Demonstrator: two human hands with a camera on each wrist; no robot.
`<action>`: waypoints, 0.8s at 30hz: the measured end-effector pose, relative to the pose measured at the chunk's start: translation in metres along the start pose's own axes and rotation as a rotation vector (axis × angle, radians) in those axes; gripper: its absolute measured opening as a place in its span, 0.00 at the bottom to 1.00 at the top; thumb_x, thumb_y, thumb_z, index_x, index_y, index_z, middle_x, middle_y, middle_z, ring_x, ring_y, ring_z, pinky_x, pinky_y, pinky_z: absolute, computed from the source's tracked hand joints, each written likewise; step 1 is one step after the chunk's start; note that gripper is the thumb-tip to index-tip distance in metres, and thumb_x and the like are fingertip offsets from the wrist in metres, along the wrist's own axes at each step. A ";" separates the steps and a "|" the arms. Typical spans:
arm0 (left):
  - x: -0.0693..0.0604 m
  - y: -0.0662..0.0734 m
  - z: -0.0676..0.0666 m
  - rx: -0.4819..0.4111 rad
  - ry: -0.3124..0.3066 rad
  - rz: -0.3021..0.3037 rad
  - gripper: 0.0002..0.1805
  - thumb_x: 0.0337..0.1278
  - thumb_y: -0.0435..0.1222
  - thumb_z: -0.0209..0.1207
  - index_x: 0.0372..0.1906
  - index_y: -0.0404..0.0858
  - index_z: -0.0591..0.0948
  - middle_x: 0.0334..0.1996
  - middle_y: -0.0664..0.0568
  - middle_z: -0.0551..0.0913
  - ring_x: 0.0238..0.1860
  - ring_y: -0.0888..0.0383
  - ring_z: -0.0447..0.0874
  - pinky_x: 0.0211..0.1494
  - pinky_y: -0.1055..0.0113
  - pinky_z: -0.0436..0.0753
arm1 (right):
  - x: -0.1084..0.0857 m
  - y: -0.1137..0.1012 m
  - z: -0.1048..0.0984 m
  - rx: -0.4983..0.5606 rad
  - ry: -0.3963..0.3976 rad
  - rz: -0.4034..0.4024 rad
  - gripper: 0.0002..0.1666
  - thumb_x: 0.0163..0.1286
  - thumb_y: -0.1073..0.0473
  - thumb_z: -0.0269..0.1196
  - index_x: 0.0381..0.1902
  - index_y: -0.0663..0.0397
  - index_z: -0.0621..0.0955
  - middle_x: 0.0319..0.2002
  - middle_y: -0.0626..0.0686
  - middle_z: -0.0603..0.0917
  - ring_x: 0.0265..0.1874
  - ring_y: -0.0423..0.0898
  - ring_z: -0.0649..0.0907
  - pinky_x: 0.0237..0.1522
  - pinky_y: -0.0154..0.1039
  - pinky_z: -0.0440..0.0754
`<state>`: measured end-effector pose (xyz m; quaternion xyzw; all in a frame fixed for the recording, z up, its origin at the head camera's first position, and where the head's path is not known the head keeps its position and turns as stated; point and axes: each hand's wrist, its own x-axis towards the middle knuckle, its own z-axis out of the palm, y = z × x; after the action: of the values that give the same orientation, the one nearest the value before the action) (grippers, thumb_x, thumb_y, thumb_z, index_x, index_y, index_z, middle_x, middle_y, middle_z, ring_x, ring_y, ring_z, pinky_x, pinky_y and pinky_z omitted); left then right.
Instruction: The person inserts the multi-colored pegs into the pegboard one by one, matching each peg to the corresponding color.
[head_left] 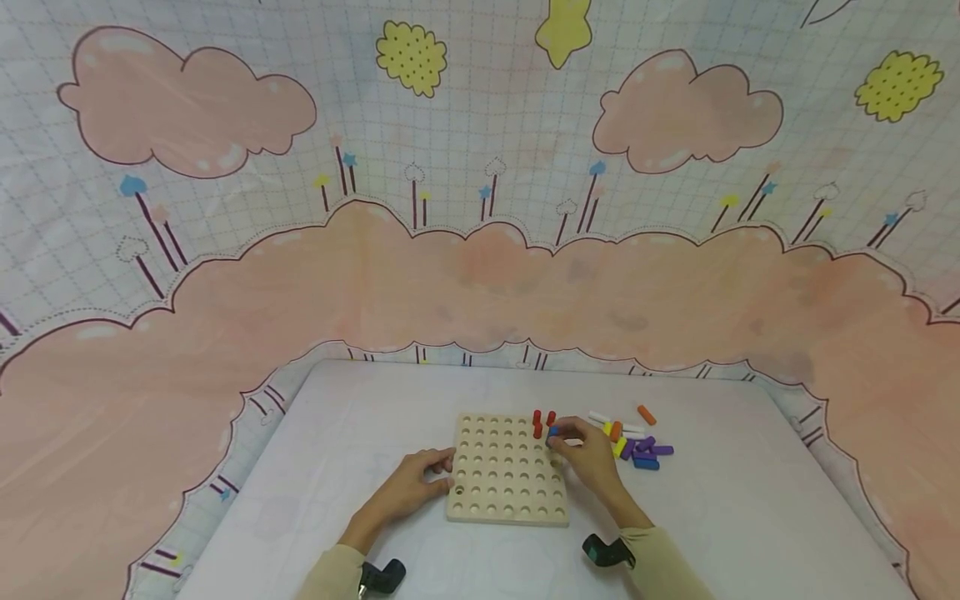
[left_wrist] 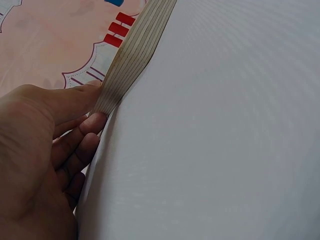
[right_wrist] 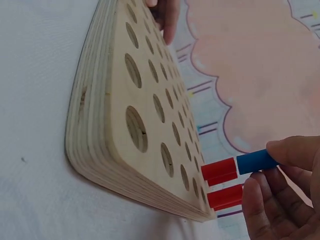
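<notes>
A square wooden pegboard (head_left: 508, 516) with rows of round holes lies on the table. Three red pegs (head_left: 537, 431) stand upright in its far right corner. My right hand (head_left: 591, 460) pinches a blue peg (right_wrist: 256, 161) between thumb and fingers, close beside the red pegs. Whether the blue peg's lower end sits in a hole I cannot tell. On the opposite side, my left hand (head_left: 408, 483) holds the board's left edge with thumb and fingertips. Its thumb lies near the top rim in the left wrist view, the other fingers curled beside the edge.
Right of the board lies a loose pile of pegs: purple (head_left: 662, 450), yellow (head_left: 619, 448), white (head_left: 633, 429) and a blue one (head_left: 647, 464). An orange peg (head_left: 647, 414) lies apart behind them. A patterned cloth (head_left: 480, 292) rises behind the white table (head_left: 315, 433).
</notes>
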<state>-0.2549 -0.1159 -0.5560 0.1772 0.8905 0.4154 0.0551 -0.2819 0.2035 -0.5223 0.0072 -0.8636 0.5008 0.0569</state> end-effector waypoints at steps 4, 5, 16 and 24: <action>0.000 0.001 0.000 0.001 -0.001 -0.003 0.29 0.61 0.41 0.63 0.67 0.38 0.74 0.43 0.66 0.78 0.48 0.63 0.71 0.60 0.55 0.71 | 0.000 0.001 0.003 0.018 -0.001 -0.006 0.11 0.64 0.61 0.68 0.45 0.49 0.84 0.41 0.48 0.86 0.45 0.46 0.83 0.49 0.44 0.83; 0.000 0.001 -0.001 0.001 0.000 -0.001 0.29 0.61 0.41 0.63 0.67 0.38 0.74 0.43 0.66 0.78 0.48 0.63 0.71 0.60 0.55 0.71 | 0.000 0.001 0.004 0.022 -0.002 -0.013 0.11 0.63 0.62 0.68 0.45 0.49 0.84 0.41 0.49 0.87 0.45 0.46 0.83 0.48 0.44 0.83; 0.000 0.000 -0.001 0.001 -0.005 0.003 0.29 0.61 0.41 0.63 0.67 0.39 0.74 0.43 0.66 0.78 0.48 0.64 0.71 0.59 0.58 0.72 | 0.002 0.003 0.011 0.015 -0.043 -0.008 0.11 0.64 0.63 0.68 0.45 0.50 0.85 0.41 0.49 0.86 0.45 0.46 0.83 0.50 0.44 0.81; 0.000 -0.001 0.000 -0.007 -0.005 0.005 0.29 0.61 0.41 0.63 0.67 0.38 0.74 0.44 0.66 0.78 0.48 0.64 0.72 0.60 0.57 0.72 | 0.002 0.005 0.015 -0.010 -0.041 -0.004 0.11 0.64 0.63 0.67 0.44 0.52 0.84 0.40 0.49 0.86 0.44 0.46 0.82 0.47 0.40 0.81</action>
<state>-0.2557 -0.1163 -0.5570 0.1806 0.8885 0.4181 0.0570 -0.2853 0.1929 -0.5336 0.0188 -0.8672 0.4960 0.0402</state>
